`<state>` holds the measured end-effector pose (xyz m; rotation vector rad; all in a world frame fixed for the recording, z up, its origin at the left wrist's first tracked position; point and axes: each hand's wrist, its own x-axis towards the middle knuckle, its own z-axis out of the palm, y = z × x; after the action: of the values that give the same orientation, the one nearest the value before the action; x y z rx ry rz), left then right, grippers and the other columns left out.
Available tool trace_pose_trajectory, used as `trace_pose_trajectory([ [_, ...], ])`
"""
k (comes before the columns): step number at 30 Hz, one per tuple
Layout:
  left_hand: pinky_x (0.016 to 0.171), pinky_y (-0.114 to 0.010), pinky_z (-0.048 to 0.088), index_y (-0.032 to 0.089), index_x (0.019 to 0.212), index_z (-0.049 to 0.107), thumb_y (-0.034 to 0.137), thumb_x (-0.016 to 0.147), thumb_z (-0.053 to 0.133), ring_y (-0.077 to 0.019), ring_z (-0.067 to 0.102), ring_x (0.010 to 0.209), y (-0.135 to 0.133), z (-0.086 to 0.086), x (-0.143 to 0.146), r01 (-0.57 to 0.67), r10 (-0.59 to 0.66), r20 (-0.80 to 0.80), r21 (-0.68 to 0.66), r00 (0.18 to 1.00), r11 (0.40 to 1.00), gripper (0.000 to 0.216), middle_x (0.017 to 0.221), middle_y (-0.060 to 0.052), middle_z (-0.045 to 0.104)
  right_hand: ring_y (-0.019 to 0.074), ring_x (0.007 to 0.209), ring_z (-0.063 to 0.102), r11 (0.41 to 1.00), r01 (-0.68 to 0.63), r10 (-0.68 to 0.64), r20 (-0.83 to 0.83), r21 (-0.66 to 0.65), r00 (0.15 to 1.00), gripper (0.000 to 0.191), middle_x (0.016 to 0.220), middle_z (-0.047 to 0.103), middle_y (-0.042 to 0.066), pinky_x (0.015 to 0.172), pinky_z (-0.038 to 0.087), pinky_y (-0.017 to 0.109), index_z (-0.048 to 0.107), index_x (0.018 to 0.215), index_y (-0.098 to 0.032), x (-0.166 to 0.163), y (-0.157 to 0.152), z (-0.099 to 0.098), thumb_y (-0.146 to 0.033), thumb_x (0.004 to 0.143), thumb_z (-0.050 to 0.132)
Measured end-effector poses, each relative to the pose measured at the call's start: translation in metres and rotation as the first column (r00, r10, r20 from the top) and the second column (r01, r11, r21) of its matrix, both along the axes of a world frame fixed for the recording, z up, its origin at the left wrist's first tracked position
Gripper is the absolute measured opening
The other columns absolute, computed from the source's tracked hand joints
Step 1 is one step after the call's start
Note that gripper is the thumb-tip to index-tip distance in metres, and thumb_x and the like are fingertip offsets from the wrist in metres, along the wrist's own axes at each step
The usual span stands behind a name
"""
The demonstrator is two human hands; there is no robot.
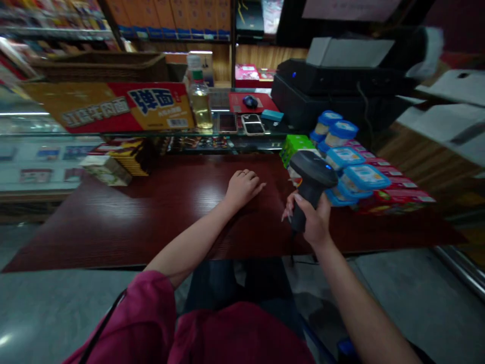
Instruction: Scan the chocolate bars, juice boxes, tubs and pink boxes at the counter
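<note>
My right hand (316,220) is wrapped round the handle of a black barcode scanner (312,174), lifted above the right part of the desk. A small blue light shows on the scanner's head, and its cord hangs below the grip. Palm down, my left hand (244,188) rests on the dark red wooden desk (182,212), thumb apart and fingers loosely bent, holding nothing. Just beyond the scanner are a green box (297,146), partly hidden, and several blue-lidded tubs (366,177) stacked beside red packs (401,184).
Behind the desk, a glass counter holds a noodle carton (129,108), a bottle of yellowish liquid (200,103), two phones (252,124), a mouse (250,101) and a black machine (326,83). Small boxes (108,169) sit at the desk's back left.
</note>
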<state>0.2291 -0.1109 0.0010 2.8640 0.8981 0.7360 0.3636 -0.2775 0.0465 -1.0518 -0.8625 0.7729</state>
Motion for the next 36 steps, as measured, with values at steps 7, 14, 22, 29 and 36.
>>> trace_pose_trajectory([
  [7, 0.129, -0.056, 0.026, 0.030, 0.138, 0.062, 0.046, 0.100, 0.063, -0.0347, 0.046, 0.151, 0.051, 0.013, -0.211, -0.559, 0.496, 0.423, 0.030, 0.758, 0.829, 0.042, 0.153, -0.011, 0.059, 0.0112, 0.043, 0.049, 0.837, -0.530, 0.504, -0.183, -0.138, 0.844, 0.047, 0.059, 0.060, -0.007, 0.040, 0.052, 0.026, 0.060, 0.113, -0.021, -0.084, 0.108, -0.021, -0.044, 0.078, 0.081],
  [14, 0.129, -0.062, 0.029, 0.017, 0.154, 0.038, 0.060, 0.077, 0.085, -0.0410, 0.036, 0.157, 0.095, -0.015, -0.350, -0.826, 0.731, 0.635, -0.254, 0.250, 0.503, 0.101, 0.164, -0.027, 0.042, 0.0115, 0.043, 0.050, 0.754, -0.640, 0.599, -0.244, -0.149, 0.762, 0.047, 0.059, 0.061, -0.007, 0.042, 0.054, 0.027, 0.057, 0.108, -0.022, -0.143, 0.162, -0.042, -0.045, 0.076, 0.083],
  [22, 0.104, -0.041, 0.057, 0.017, 0.125, 0.050, 0.061, 0.087, 0.074, -0.0286, 0.070, 0.118, 0.097, -0.026, -0.337, -0.705, 0.788, 0.613, -0.535, 0.056, 0.466, 0.063, 0.126, -0.016, 0.068, 0.0114, 0.043, 0.048, 0.739, -0.658, 0.608, -0.278, -0.143, 0.743, 0.037, 0.058, 0.057, -0.006, 0.044, 0.054, 0.028, 0.057, 0.099, -0.022, -0.134, 0.156, -0.043, -0.046, 0.082, 0.080],
  [29, 0.102, -0.039, 0.057, 0.024, 0.118, 0.046, 0.061, 0.086, 0.078, -0.0268, 0.066, 0.118, 0.056, -0.015, -0.259, -0.566, 0.652, 0.629, -0.377, 0.424, 0.733, 0.059, 0.118, -0.007, 0.064, 0.0113, 0.042, 0.046, 0.838, -0.535, 0.483, -0.313, -0.106, 0.818, 0.039, 0.056, 0.057, -0.008, 0.043, 0.052, 0.027, 0.057, 0.105, -0.023, -0.127, 0.160, -0.042, -0.043, 0.079, 0.078],
  [36, 0.105, -0.044, 0.054, 0.021, 0.126, 0.045, 0.052, 0.075, 0.093, -0.0326, 0.066, 0.123, 0.105, -0.028, -0.132, -0.303, 0.540, 0.509, -0.477, 0.671, 0.825, 0.076, 0.127, -0.013, 0.065, 0.0116, 0.042, 0.048, 0.924, -0.370, 0.321, -0.326, -0.099, 0.889, 0.039, 0.054, 0.056, -0.008, 0.043, 0.051, 0.027, 0.054, 0.099, -0.024, -0.097, 0.176, -0.047, -0.045, 0.075, 0.076],
])
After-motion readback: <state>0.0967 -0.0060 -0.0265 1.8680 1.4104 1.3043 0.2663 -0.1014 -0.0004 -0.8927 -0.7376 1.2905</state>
